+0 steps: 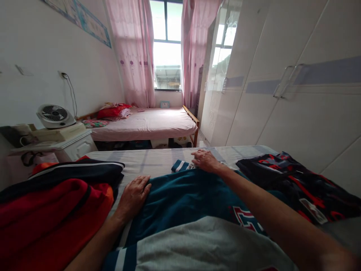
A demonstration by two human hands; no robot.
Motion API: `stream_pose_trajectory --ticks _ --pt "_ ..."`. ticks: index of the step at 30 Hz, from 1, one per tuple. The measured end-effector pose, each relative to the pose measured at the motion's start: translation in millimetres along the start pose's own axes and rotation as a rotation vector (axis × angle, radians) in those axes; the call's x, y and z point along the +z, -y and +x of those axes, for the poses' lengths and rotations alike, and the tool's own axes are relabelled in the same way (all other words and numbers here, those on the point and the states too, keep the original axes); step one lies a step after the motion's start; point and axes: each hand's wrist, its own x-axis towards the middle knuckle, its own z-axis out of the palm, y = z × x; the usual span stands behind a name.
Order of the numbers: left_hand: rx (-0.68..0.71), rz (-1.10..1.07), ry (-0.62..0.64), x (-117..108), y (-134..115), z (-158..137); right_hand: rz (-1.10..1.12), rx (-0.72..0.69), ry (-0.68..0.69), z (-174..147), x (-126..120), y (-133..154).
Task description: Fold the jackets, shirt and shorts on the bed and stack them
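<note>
A teal and grey jacket lies spread on the near bed, its grey part closest to me. It has striped trim and a white-and-red letter patch. My left hand rests flat on the jacket's left edge, fingers stretched out. At the far edge, my right hand lies over the striped trim with its fingers spread to the left; what is under its palm is hidden. My right forearm crosses above the jacket's right side and covers part of it.
Red and navy clothes are piled on the left, and a black-and-red patterned garment lies on the right. Beyond the bed stand a cabinet with a fan, a second bed and a white wardrobe.
</note>
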Motion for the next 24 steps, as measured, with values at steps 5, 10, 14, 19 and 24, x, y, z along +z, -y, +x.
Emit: stream_pose_trajectory --ticks 5,10,14,19,24 --pt "-0.005 0.036 0.019 -2 -1 -1 -0.04 0.004 0.197 43 15 33" --pt "-0.038 0.052 0.015 -5 -8 -1 -0.082 0.079 0.078 69 -7 41" --pt "-0.071 0.032 0.032 -7 -10 -2 -0.088 0.207 -0.264 91 -52 34" --pt "-0.075 0.03 0.033 -8 -10 -3 0.164 0.288 -0.896 103 -119 7" --pt "-0.025 0.059 -0.013 -6 -7 -2 0.263 0.275 -1.182 68 -182 -32"
